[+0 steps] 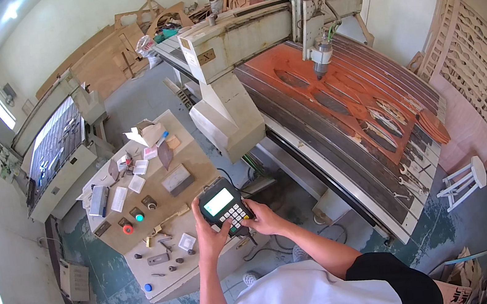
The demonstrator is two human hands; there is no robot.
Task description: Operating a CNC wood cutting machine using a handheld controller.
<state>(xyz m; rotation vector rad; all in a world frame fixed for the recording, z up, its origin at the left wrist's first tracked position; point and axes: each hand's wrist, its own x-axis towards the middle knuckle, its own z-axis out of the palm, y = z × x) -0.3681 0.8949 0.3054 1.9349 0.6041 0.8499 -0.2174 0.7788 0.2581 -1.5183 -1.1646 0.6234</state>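
Both my hands hold a black handheld controller (219, 202) with a lit screen and a keypad. My left hand (209, 239) wraps its left side, with the thumb over the lower keys. Around its right side closes my right hand (263, 217), the thumb at the keypad's lower right edge. Beyond, to the right, stands a large CNC router; its spindle (322, 55) hangs over a reddish-brown sheet (296, 60) with long leaf-shaped cutouts. Whether the tool touches the sheet, I cannot tell.
To the left, a beige control cabinet (166, 225) carries a red knob (128, 228), a green button (139, 217), small boxes and loose tool parts. Several wrenches (413, 173) lie on the router bed's near right end. A white stool (464, 182) stands right; cables (282, 247) cross the floor.
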